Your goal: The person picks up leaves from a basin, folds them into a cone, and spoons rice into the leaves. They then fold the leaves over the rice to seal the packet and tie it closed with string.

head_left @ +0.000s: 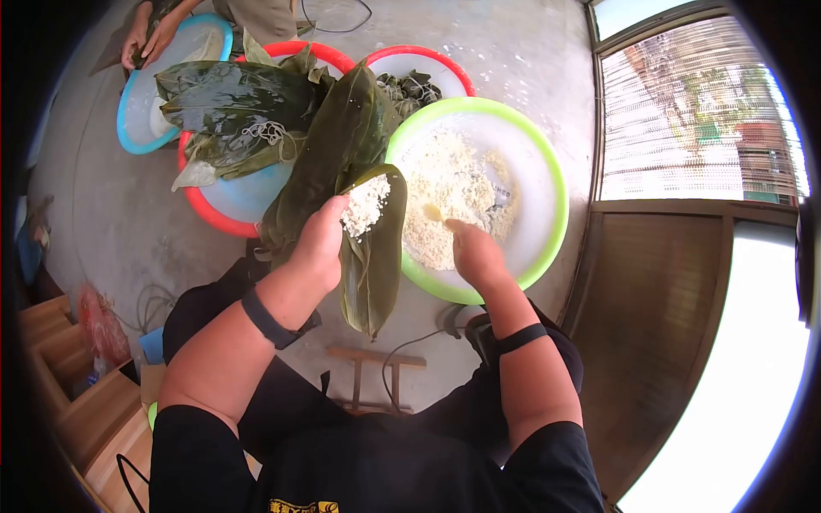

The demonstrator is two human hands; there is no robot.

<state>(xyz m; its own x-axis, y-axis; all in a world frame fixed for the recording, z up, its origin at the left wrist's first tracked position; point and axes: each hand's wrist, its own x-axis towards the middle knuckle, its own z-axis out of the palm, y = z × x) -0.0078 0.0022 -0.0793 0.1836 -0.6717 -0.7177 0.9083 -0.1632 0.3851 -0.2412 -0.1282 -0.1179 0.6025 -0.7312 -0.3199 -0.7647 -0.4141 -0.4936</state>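
My left hand [321,244] grips long dark-green leaves [375,274], folded into a cone. White rice grains [366,207] lie in the cone's opening. My right hand [477,252] is over the green-rimmed basin [558,201], its fingers closed on the handle end of a small pale spoon [433,212]. The spoon's bowl rests at the surface of the loose rice [449,171] in that basin. Part of the spoon is hidden by my fingers.
Left of the basin, a red-rimmed tub [192,197] bears wet leaves [231,90] and pale string [267,132]. Another red-rimmed basin [457,68] holds dark leafy bundles [412,87]. Another person's hands [152,41] work above a blue-rimmed basin [126,111]. A wooden stool [376,357] stands below.
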